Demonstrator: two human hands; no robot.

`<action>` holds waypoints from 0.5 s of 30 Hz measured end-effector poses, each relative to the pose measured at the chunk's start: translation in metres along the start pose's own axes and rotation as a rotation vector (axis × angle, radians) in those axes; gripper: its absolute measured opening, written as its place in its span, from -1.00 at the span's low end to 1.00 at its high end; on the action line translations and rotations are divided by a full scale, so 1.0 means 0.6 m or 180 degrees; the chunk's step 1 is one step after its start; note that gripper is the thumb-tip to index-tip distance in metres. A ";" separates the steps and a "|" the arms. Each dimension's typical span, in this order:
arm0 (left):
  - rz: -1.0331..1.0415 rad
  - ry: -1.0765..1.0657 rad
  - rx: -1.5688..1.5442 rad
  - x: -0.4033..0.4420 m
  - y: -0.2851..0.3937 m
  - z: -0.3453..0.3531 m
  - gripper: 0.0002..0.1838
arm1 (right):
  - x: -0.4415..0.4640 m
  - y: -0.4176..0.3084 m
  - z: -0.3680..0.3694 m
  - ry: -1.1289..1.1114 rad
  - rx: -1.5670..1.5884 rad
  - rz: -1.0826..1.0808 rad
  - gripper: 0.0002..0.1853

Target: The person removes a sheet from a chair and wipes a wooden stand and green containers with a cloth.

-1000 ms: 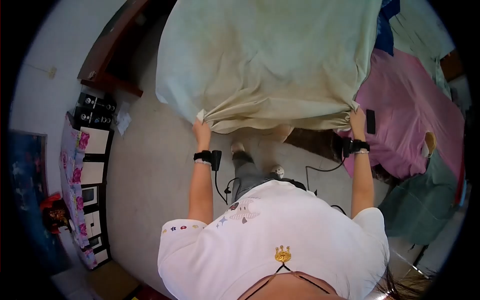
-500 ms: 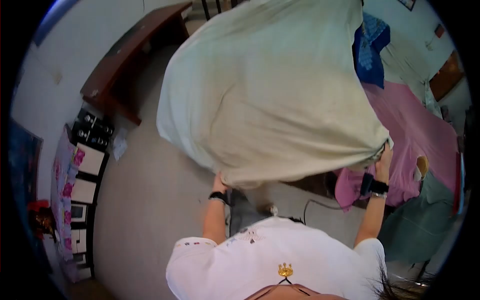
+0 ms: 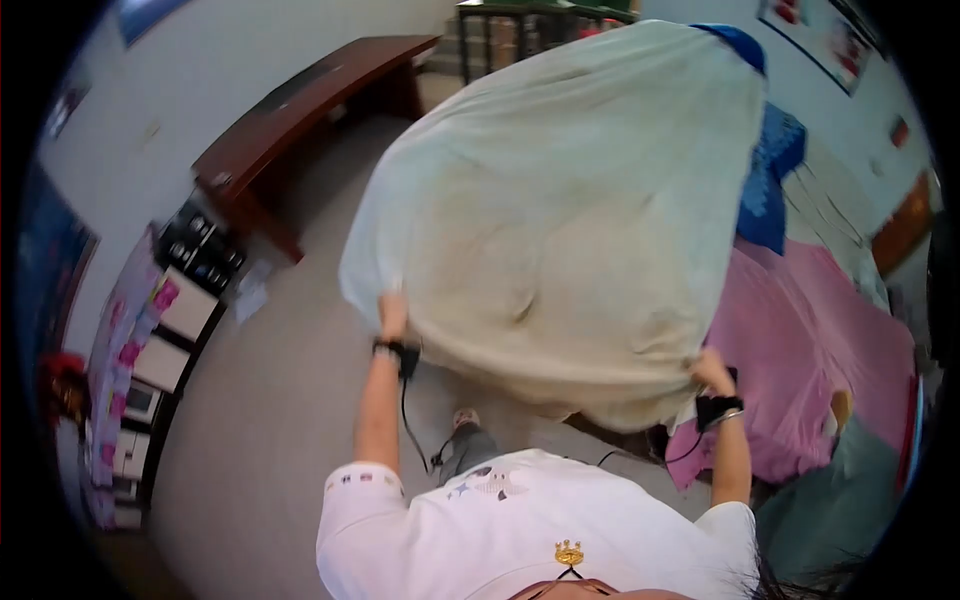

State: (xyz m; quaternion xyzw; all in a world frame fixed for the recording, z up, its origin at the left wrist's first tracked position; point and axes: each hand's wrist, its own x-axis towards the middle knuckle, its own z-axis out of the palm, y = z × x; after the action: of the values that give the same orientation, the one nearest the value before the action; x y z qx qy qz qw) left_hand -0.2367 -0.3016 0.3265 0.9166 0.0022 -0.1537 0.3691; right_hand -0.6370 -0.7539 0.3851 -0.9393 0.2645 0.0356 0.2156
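A large pale green and beige cloth (image 3: 560,220) spreads out in front of me, billowing, with brownish patches over its middle. My left hand (image 3: 393,314) is closed on its near left edge. At the near right corner my right hand (image 3: 711,372) grips the same cloth. Both arms reach forward, a black strap with a cable around each wrist. The cloth's far end lies by a dark blue piece of fabric (image 3: 735,45). What is under the cloth is mostly hidden.
Pink cloth (image 3: 800,350) covers something on the right, with dark green fabric (image 3: 840,510) nearer me. A brown wooden desk (image 3: 310,90) stands at the back left. Black speakers (image 3: 200,247) and a cabinet with a flowered cover (image 3: 130,350) line the left wall.
The near edge of the cloth has gone from bunched to spread and billowed. Both hands have shifted while keeping hold of it. The view has tilted up, showing more of the desk and far wall.
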 end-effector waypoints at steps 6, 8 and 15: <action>0.2722 0.2371 -0.2717 -0.065 0.249 -0.210 -0.84 | 0.028 -0.227 -0.249 0.3777 0.2967 -0.0416 -0.71; 0.2433 0.3146 -0.0953 -0.005 0.145 -0.135 -0.83 | 0.030 -0.156 -0.186 0.4364 0.2241 -0.0722 -0.76; 0.1434 -0.1330 0.1540 -0.110 -0.114 0.100 -0.64 | 0.066 0.132 0.083 0.0498 -0.0001 0.0185 -0.67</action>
State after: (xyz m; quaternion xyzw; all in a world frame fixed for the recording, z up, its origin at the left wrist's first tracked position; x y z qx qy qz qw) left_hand -0.3243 -0.2852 0.2578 0.9036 -0.3106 -0.2482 0.1593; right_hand -0.6410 -0.8125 0.3022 -0.9312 0.3077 -0.0317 0.1930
